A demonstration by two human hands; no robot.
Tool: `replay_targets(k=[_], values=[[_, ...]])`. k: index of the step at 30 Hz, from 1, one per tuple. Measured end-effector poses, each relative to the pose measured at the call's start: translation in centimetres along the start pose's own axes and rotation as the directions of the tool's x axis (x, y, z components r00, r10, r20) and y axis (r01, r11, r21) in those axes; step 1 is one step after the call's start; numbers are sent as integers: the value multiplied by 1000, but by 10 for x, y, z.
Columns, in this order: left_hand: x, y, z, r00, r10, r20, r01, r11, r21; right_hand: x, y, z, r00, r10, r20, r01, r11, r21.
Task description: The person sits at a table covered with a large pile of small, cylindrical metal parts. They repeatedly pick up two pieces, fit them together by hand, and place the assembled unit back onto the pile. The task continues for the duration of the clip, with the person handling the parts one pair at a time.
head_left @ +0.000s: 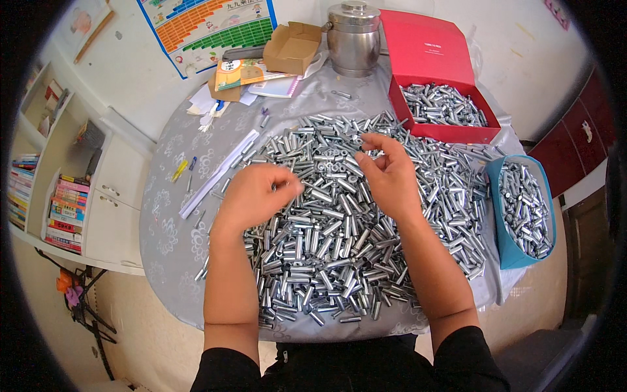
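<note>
A wide heap of shiny metal sleeves and bolt-like pieces (326,245) covers the middle of the table. My left hand (258,196) hovers over the heap's left side, its fingers curled in and the tips slightly blurred; whatever they pinch is hidden. Over the upper middle, my right hand (394,176) has thumb and forefinger brought near each other around something small and dark that I cannot make out. Between the hands lie small ring-shaped nuts or washers (334,163) among the sleeves.
A red lidded box (450,134) and a blue bin (522,258), both full of metal pieces, stand on the right. Behind are a steel pot (353,39), a cardboard box (292,49) and booklets (245,73). A white strip (219,173) and yellow screwdriver (180,170) lie left.
</note>
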State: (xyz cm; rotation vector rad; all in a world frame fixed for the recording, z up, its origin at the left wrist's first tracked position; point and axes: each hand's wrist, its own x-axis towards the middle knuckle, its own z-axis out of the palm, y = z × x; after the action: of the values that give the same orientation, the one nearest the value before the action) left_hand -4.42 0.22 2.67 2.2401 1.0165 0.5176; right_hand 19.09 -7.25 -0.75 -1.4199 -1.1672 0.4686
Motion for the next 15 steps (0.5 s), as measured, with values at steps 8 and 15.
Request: replay_targets(k=[8,15], values=[[-9,-4,-14,917,70,392,-132,982,133,0,1,0,1000,16,16,-17,999,38],[-5,-9,-9,945,125,302,-131,991,-1,0,-1,0,998,51,36,-52,998,27]])
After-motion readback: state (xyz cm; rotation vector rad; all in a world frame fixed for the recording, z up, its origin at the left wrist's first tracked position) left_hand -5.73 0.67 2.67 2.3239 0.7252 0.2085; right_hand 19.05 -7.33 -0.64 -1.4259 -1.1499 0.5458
